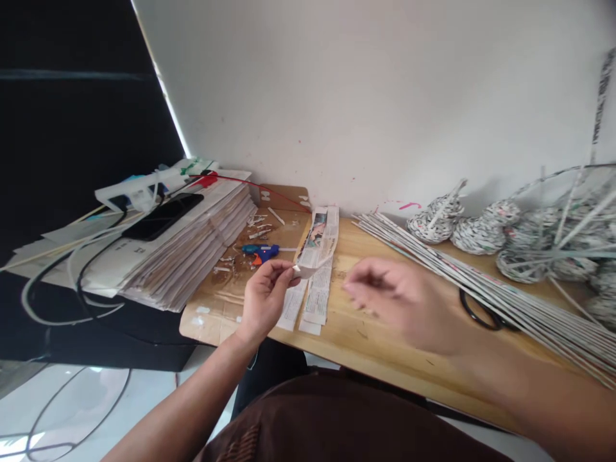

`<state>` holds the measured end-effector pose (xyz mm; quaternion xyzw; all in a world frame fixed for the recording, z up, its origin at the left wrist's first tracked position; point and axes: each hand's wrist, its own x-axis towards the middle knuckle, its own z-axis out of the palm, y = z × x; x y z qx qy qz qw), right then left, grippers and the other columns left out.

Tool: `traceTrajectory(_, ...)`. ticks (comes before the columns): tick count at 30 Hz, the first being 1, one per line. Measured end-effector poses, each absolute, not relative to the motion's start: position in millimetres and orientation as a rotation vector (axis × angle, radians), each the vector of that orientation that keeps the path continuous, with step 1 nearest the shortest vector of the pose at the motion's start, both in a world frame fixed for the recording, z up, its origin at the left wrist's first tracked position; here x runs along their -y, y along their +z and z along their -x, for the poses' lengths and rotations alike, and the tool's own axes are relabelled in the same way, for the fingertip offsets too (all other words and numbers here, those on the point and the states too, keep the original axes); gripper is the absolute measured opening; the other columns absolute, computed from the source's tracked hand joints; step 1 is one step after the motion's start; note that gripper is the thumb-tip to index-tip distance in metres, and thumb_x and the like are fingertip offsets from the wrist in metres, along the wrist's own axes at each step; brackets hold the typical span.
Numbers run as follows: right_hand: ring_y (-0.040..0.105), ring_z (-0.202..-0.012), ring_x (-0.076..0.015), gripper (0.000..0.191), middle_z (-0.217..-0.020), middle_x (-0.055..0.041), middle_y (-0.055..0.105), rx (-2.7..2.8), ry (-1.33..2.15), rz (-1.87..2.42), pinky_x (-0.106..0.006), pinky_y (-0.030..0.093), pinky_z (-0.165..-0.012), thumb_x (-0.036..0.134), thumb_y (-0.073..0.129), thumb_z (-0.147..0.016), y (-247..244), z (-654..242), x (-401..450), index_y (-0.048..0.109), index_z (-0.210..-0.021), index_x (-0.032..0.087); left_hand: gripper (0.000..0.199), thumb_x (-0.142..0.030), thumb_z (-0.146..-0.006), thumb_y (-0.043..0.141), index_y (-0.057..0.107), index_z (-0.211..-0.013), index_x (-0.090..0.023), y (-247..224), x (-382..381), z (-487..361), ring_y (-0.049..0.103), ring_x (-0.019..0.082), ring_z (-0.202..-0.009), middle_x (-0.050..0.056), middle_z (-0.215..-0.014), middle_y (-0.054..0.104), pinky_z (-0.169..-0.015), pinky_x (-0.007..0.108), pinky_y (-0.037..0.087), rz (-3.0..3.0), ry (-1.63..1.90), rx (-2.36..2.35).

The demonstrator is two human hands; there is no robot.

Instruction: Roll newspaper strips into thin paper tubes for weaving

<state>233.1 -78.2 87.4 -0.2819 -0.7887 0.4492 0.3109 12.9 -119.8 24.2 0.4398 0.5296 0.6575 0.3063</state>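
Between its thumb and fingers my left hand pinches one end of a newspaper strip, which curves up and away to the right. Below that strip, flat newspaper strips lie in two piles on the table. My right hand hovers over the wood to the right, smeared by motion, so its fingers are unclear. Just beyond my left hand, a blue and orange glue gun rests on a cardboard sheet among glue scraps and paper bits.
A tall stack of paper stands at left, bearing a black phone, a white power strip and cables. At right lie a bundle of rolled paper sticks, black scissors handles and several woven paper pieces against the wall.
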Motion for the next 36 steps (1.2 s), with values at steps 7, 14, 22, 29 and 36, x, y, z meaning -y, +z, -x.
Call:
traceTrajectory(7, 0.05, -0.12, -0.0266, 0.047, -0.131, -0.0144, 0.055, 2.232, 0.564, 0.474, -0.044, 0.043, -0.1, 0.014, 0.057, -0.085, 53, -191, 69, 0.05, -0.131, 0.016, 0.019, -0.032, -0.086, 0.061, 0.066, -0.099, -0.018, 38, 138, -25, 0.069, 0.017, -0.085, 0.003, -0.092, 0.07, -0.084, 0.032, 0.058, -1.221, 1.637, -1.5)
traceTrajectory(14, 0.062, -0.072, -0.0174, 0.019, -0.079, -0.0049, 0.07, 2.138, 0.909, 0.525, -0.031, 0.048, -0.07, 0.026, 0.053, -0.093, 21, -192, 56, 0.071, -0.091, 0.02, 0.019, -0.035, -0.082, 0.067, 0.07, -0.087, -0.017, 45, 139, -28, 0.068, 0.018, -0.069, 0.004, -0.079, 0.072, -0.067, 0.031, 0.06, -1.113, 1.656, -1.5)
traceTrajectory(22, 0.061, -0.064, -0.0155, 0.03, -0.081, -0.0038, 0.07, 1.649, 1.589, 0.459, -0.028, 0.049, -0.059, 0.039, 0.058, -0.089, 37, -190, 82, 0.071, -0.109, 0.021, 0.026, -0.035, -0.085, 0.064, 0.064, -0.105, -0.018, 37, 135, -31, 0.061, 0.014, -0.071, 0.005, -0.09, 0.067, -0.045, 0.018, 0.049, -0.993, 1.547, -1.218)
traceTrajectory(29, 0.06, -0.062, -0.0137, 0.024, -0.073, -0.0022, 0.069, 1.183, 1.747, 0.582, -0.027, 0.05, -0.059, 0.042, 0.07, -0.078, 50, -191, 60, 0.073, -0.084, 0.019, 0.046, -0.048, -0.082, 0.064, 0.058, -0.118, -0.02, 29, 158, -32, 0.06, 0.016, -0.066, 0.004, -0.074, 0.061, -0.047, 0.022, 0.051, -0.981, 1.155, -1.026)
traceTrajectory(36, 0.057, -0.055, -0.011, 0.026, -0.07, -0.0003, 0.067, 1.083, 1.801, 0.631, -0.022, 0.045, -0.047, 0.044, 0.074, -0.072, 50, -189, 55, 0.07, -0.081, 0.019, 0.023, -0.035, -0.077, 0.073, 0.067, -0.077, -0.013, 38, 187, -39, 0.052, 0.007, -0.053, 0.001, -0.069, 0.056, -0.046, 0.018, 0.049, -1.041, 0.955, -1.076)
